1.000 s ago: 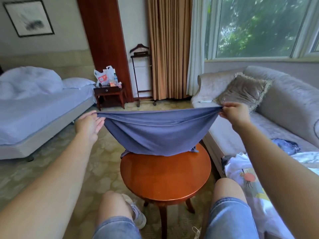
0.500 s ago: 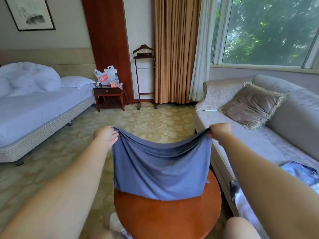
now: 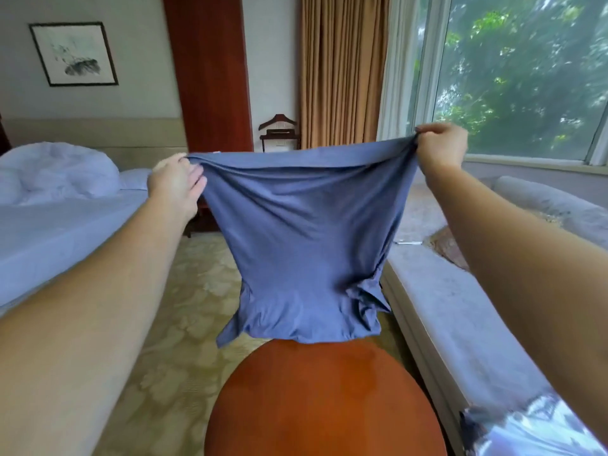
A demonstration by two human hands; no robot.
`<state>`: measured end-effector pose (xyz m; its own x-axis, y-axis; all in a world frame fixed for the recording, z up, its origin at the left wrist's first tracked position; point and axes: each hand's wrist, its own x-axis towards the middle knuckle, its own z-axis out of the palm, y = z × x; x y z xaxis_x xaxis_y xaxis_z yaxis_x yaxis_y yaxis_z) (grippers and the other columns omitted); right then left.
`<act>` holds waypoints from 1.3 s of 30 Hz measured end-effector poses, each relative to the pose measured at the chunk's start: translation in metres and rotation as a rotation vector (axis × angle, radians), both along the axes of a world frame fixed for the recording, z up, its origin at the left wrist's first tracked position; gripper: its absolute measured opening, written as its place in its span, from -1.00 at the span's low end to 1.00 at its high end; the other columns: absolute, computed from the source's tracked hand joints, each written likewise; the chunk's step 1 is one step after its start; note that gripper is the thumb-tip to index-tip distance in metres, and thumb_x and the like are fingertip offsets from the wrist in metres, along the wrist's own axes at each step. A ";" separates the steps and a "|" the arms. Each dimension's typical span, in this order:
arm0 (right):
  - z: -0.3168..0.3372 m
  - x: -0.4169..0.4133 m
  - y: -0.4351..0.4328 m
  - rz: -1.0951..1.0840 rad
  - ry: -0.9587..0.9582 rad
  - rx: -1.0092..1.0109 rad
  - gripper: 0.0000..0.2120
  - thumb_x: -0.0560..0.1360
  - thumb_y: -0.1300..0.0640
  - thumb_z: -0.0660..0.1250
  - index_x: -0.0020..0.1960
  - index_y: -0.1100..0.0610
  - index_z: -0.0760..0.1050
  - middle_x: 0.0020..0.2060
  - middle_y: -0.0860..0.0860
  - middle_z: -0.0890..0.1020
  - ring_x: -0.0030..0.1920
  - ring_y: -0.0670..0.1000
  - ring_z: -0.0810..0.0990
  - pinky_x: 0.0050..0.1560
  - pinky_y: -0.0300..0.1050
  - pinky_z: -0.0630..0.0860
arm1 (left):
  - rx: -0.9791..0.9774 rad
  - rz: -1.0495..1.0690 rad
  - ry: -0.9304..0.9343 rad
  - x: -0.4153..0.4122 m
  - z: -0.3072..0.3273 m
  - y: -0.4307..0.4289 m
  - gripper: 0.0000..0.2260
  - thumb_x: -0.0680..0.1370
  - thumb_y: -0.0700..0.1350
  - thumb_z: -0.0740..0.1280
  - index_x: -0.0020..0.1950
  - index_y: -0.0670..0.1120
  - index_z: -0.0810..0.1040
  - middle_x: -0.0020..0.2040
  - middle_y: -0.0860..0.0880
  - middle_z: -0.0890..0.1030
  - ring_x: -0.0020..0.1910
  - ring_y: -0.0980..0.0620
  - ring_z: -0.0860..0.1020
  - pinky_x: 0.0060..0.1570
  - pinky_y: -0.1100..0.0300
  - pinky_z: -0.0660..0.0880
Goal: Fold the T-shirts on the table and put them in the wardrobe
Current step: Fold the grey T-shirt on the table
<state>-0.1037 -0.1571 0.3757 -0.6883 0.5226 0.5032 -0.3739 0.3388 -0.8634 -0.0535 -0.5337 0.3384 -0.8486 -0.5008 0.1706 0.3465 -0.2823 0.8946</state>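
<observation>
A blue-grey T-shirt [image 3: 302,238] hangs stretched in the air between my two hands, its lower end dangling just above the far edge of the round wooden table [image 3: 325,403]. My left hand [image 3: 176,187] pinches the shirt's upper left corner. My right hand [image 3: 441,148] grips the upper right corner, a little higher. Both arms are stretched forward. The shirt hides the floor and furniture behind it.
A grey sofa [image 3: 460,311] runs along the right, with a cushion [image 3: 444,246] and more clothes [image 3: 526,426] at its near end. A bed [image 3: 56,225] lies at the left. A wooden valet stand [image 3: 278,131], curtains and a window stand behind.
Both hands have lifted the shirt and spread apart, so it now hangs full length clear of the table top. The view has tilted upward.
</observation>
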 end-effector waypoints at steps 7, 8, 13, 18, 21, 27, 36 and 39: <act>-0.072 0.052 0.040 0.005 -0.174 0.152 -0.77 0.52 0.27 0.29 0.11 0.24 0.65 0.06 0.15 0.67 0.12 0.11 0.62 0.16 -0.15 0.50 | -0.013 -0.002 -0.143 0.056 -0.065 0.017 -0.69 0.68 -0.22 0.10 0.42 -0.14 0.38 0.26 -0.10 0.55 0.15 0.02 0.56 -0.02 0.24 0.51; -0.083 0.057 0.046 0.009 -0.204 0.187 -0.77 0.50 0.29 0.29 0.09 0.26 0.65 0.05 0.18 0.68 0.11 0.13 0.62 0.20 -0.10 0.51 | -0.024 -0.018 -0.167 0.065 -0.075 0.021 -0.70 0.68 -0.22 0.10 0.41 -0.14 0.38 0.23 -0.11 0.55 0.16 0.01 0.56 0.03 0.22 0.49; -0.128 0.092 0.077 0.058 -0.427 0.234 -0.73 0.47 0.38 0.26 0.12 0.30 0.61 0.03 0.24 0.66 0.05 0.18 0.64 0.17 0.09 0.57 | -0.134 -0.054 -0.346 0.110 -0.133 0.038 -0.77 0.67 -0.21 0.10 0.26 -0.13 0.46 0.22 -0.15 0.55 0.18 -0.04 0.57 0.10 0.20 0.45; -0.152 0.149 0.085 0.264 -0.689 0.260 -0.74 0.50 0.37 0.29 0.19 0.39 0.51 -0.12 0.19 0.60 -0.22 0.04 0.59 -0.11 -0.11 0.60 | -0.451 -0.243 -0.537 0.148 -0.163 0.036 -0.87 0.66 -0.27 0.16 0.14 -0.15 0.46 0.14 -0.20 0.55 0.06 -0.09 0.57 0.10 0.14 0.44; -0.161 0.185 0.090 0.385 -0.850 0.373 -0.83 0.51 0.45 0.25 0.07 0.39 0.55 -0.18 0.24 0.63 -0.25 0.05 0.62 -0.27 -0.21 0.64 | -0.643 -0.354 -0.643 0.175 -0.165 0.024 -0.83 0.64 -0.30 0.21 0.21 -0.19 0.47 0.05 -0.18 0.61 -0.05 -0.05 0.63 0.08 0.12 0.46; -0.192 0.234 0.100 0.514 -1.086 0.507 -0.78 0.50 0.51 0.17 0.07 0.40 0.53 -0.16 0.19 0.64 -0.28 -0.01 0.68 -0.39 -0.29 0.57 | -0.868 -0.624 -0.926 0.231 -0.187 0.010 -0.86 0.63 -0.28 0.23 0.18 -0.19 0.46 -0.09 -0.15 0.71 -0.11 0.02 0.69 -0.09 0.16 0.52; -0.280 0.275 0.125 0.572 -1.620 0.779 -0.77 0.53 0.31 0.29 0.17 0.30 0.56 -0.05 0.20 0.62 -0.17 0.07 0.64 -0.17 -0.15 0.60 | -1.045 -0.964 -1.295 0.282 -0.254 0.019 -0.80 0.62 -0.22 0.27 0.24 -0.19 0.49 -0.04 -0.16 0.71 -0.09 -0.02 0.69 -0.22 0.21 0.56; -0.312 0.266 0.125 0.514 -1.732 0.870 -0.70 0.50 0.02 0.38 0.15 0.17 0.58 -0.02 0.17 0.66 -0.06 0.12 0.66 -0.06 -0.08 0.58 | -1.124 -1.078 -1.455 0.279 -0.276 0.024 -0.76 0.60 0.01 0.31 0.18 -0.09 0.56 -0.04 -0.09 0.71 -0.09 0.02 0.68 -0.18 0.24 0.54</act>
<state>0.1628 -0.0322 0.0639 -0.6086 0.1843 -0.7718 0.3382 0.9401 -0.0422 0.2252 -0.5095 0.0628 -0.4299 -0.0289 -0.9024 -0.4651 0.8637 0.1939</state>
